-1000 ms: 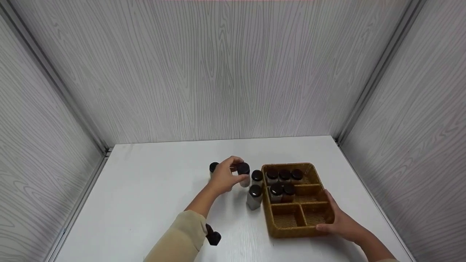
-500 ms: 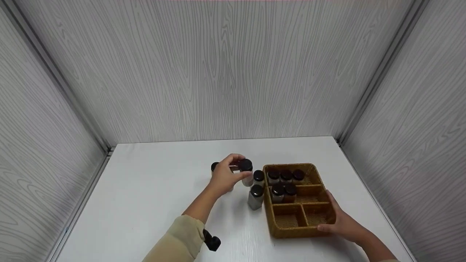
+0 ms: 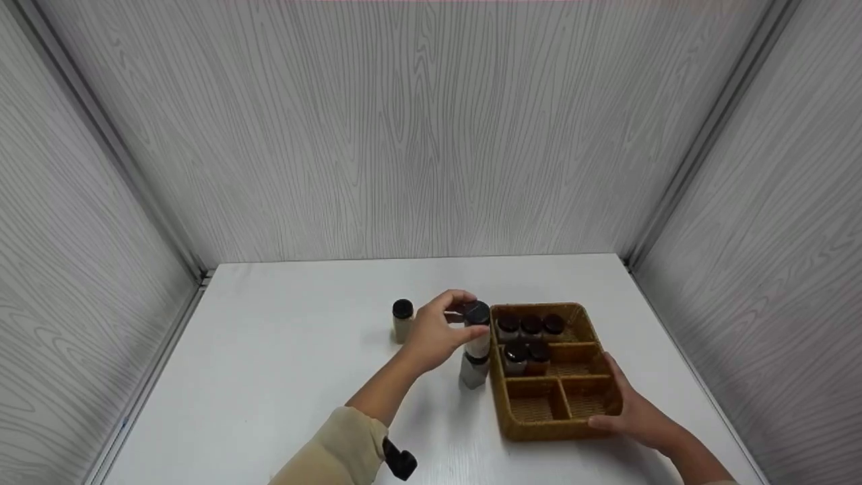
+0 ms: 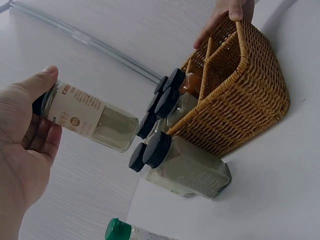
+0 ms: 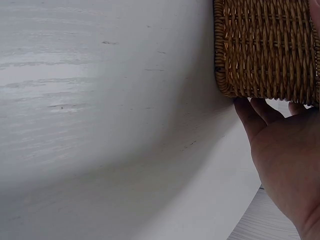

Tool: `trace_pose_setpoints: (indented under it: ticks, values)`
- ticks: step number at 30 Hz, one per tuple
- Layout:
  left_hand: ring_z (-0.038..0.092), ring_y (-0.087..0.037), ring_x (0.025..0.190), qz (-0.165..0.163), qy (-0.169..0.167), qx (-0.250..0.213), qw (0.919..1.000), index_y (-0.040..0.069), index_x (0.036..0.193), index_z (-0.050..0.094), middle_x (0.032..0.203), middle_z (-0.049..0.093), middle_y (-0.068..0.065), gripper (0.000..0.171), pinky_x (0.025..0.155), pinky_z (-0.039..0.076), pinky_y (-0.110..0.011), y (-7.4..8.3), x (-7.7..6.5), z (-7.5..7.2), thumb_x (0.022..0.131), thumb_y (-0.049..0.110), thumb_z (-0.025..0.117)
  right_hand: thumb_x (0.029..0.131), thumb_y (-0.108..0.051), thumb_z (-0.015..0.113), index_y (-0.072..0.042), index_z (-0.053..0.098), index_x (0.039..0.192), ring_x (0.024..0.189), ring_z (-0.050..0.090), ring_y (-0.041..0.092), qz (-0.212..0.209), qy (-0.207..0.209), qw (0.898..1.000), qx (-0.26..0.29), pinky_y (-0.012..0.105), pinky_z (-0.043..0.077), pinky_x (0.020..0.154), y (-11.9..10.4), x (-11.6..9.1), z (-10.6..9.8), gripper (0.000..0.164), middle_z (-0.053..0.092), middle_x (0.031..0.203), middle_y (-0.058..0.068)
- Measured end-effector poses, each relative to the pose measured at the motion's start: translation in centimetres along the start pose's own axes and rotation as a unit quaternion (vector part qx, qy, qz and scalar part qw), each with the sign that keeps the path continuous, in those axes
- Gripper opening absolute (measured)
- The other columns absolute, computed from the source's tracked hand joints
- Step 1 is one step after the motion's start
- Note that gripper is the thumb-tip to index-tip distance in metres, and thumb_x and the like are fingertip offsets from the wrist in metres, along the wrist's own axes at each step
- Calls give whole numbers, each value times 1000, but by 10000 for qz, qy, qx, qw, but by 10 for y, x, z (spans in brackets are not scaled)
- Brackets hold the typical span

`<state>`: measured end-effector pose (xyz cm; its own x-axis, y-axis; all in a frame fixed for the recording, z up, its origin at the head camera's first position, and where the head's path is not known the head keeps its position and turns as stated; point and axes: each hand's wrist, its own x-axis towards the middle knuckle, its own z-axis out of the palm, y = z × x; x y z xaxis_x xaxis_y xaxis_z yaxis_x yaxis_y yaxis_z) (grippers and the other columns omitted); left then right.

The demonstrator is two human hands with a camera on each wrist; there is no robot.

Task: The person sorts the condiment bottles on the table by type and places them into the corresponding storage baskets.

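My left hand (image 3: 434,335) pinches a glass spice jar (image 4: 92,117) by its black lid, holding it raised just left of the basket. A pale label with brown print wraps its side; powder shows inside. Below it, a square black-lidded spice jar (image 3: 475,372) stands on the table against the basket's left side. Another jar (image 4: 137,157) beside it shows in the left wrist view. My right hand (image 3: 636,414) grips the brown wicker basket (image 3: 539,431) at its front right corner, thumb on the front rim and fingers along the right side.
Inside the divided basket, black-lidded jars (image 3: 531,325) stand in the back compartment and two more jars (image 3: 516,357) in the middle one. A separate jar (image 3: 403,320) stands on the white table, left of my left hand. The left wrist view shows a green-capped bottle (image 4: 118,229).
My left hand has carried the spice jar rightward, closer to the basket and over the standing jars. The lone jar on the left is now more exposed. My right hand stays on the basket.
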<state>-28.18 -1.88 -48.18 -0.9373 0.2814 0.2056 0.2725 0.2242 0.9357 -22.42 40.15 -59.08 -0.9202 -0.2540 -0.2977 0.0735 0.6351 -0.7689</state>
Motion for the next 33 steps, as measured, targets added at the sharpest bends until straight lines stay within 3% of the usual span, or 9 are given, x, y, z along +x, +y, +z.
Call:
trace_pose_setpoints:
  ticks: [12,19,26,33]
  values:
    - [72,-23,120,-95,-415,35,9991,24,135,70,133,74,0,54,94,63,-29,14,-7,22,88,33,93,95,-35,86,-25,-25,171,160,-3,66,63,27,10000,-67,86,18,122,-1,-1,1,134,-20,179,29]
    - [72,-12,110,74,-548,9,9985,28,131,72,126,75,6,49,92,61,-24,14,-6,29,88,32,94,94,-35,87,-24,-24,171,159,1,67,50,66,9998,-164,86,24,121,-1,0,1,136,-17,178,31]
    - [71,-5,109,-7,-703,-62,9975,29,132,72,127,75,6,49,94,61,-25,16,-7,36,88,32,93,95,-38,86,-26,-25,171,160,-2,65,49,66,9999,-90,86,19,123,3,2,0,135,-19,179,29]
    - [72,-12,110,84,-751,-92,9971,30,130,73,127,75,6,47,92,60,-25,14,-7,46,88,30,94,94,-37,87,-23,-24,171,160,2,66,41,55,9998,-185,85,23,122,2,2,0,136,-17,178,31]
